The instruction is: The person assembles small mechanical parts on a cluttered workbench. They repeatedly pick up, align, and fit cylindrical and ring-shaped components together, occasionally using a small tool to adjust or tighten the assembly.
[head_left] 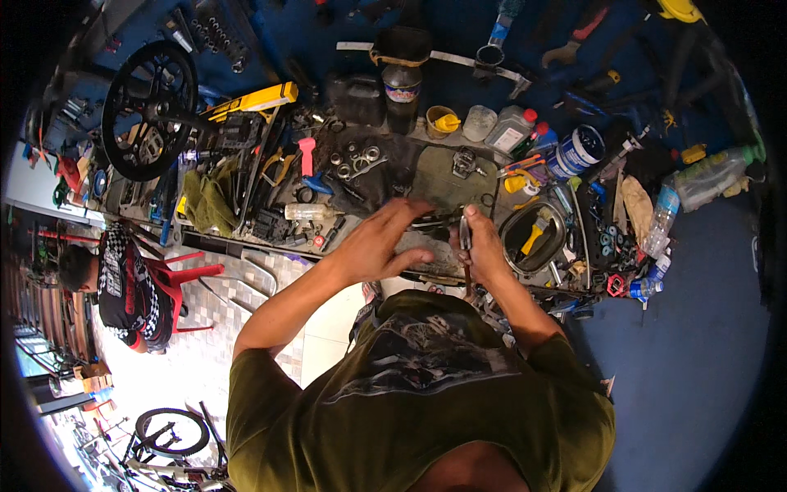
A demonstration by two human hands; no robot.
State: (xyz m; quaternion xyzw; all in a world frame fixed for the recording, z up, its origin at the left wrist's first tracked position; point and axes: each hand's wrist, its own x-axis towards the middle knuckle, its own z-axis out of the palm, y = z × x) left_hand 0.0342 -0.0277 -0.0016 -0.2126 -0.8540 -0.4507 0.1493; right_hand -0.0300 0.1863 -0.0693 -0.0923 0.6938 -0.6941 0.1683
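Observation:
Over the front edge of the cluttered workbench, my left hand [366, 248] is open, its fingers stretched toward the right and the thumb apart. Nothing shows in its grasp. My right hand [485, 250] is closed around a slim shiny metal tool [465, 233], whose kind I cannot make out. Between the hands, a dark part [434, 221] lies low at the bench edge, partly hidden by my fingers. Just beyond sits a small metal mechanism [467, 162] on a greenish-grey mat [434, 176]. Several metal rings [361, 156] lie on a dark cloth farther left.
Right of my right hand is an oval tray [510, 261] with a yellow brush [537, 233]. Bottles, a white-and-blue tub [576, 152] and loose tools crowd the back. A pink-headed hammer [308, 156] lies left. Another person [127, 283] sits on a red chair [176, 283].

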